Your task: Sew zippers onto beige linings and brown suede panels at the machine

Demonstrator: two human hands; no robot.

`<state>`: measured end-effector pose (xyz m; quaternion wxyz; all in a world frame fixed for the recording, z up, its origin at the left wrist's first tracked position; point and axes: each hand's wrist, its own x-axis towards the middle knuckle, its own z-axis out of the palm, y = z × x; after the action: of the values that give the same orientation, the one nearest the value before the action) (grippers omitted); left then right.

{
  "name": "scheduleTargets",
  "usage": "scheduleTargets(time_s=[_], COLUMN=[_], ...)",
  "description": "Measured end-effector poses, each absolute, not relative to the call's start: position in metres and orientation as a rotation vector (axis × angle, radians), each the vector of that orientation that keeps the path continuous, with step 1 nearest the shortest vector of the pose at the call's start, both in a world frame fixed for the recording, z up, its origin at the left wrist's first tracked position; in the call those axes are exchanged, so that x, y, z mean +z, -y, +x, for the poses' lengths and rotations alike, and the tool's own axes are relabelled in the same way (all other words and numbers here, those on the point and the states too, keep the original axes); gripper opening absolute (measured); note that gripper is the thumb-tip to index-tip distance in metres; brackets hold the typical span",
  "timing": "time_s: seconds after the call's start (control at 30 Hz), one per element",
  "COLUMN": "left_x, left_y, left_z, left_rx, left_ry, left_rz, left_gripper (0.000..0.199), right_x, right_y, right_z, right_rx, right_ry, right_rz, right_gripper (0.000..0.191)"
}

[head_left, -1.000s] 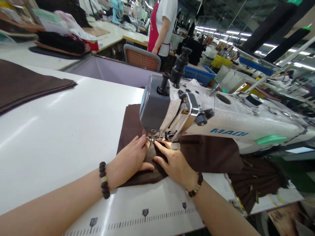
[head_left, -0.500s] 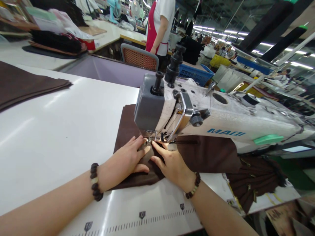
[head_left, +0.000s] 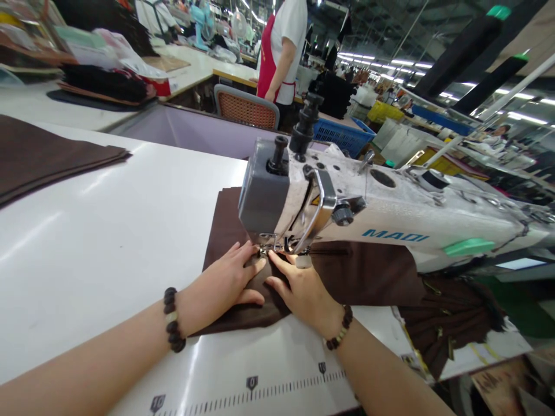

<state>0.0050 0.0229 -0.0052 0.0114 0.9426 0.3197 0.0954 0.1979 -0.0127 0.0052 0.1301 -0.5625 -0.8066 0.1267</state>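
A dark brown fabric piece (head_left: 364,274) lies on the white table under the head of a sewing machine (head_left: 264,193). My left hand (head_left: 221,283) rests on the fabric left of the presser foot (head_left: 263,251), fingers spread and pressing down. On the right of the foot, my right hand (head_left: 303,289) lies on the same fabric with its fingers apart. Both index fingertips are close to the foot. Neither hand grips anything. The needle area is partly hidden by machine parts.
Stacked brown fabric (head_left: 52,153) lies at the left of the white table (head_left: 108,231). Brown pieces with zippers (head_left: 446,323) are at the right. Beyond the machine are a chair (head_left: 247,107), a blue crate (head_left: 340,134) and a standing person in a red apron (head_left: 281,52).
The head view has shifted slightly. Both hands keep nearly the same places on the fabric beside the foot, and the fabric shows no clear movement.
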Motion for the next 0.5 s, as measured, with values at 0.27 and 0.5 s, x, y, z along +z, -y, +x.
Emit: scheduleTargets(time_s=[0.27, 0.5], left_x=[-0.0039, -0.0042], left_y=[-0.0299, -0.0325], left_z=[0.0067, 0.0063], left_rx=[0.355, 0.416], left_ry=[-0.966, -0.936], left_rz=[2.932, 2.936], left_gripper=[0.056, 0.059], right_x=[0.0036, 0.0028], right_y=[0.0103, 0.0090], right_z=[0.1969, 0.1971], right_rx=[0.319, 0.195], right_ry=[2.343, 2.341], right_rz=[-1.608, -1.576], right_gripper=[0.045, 0.041])
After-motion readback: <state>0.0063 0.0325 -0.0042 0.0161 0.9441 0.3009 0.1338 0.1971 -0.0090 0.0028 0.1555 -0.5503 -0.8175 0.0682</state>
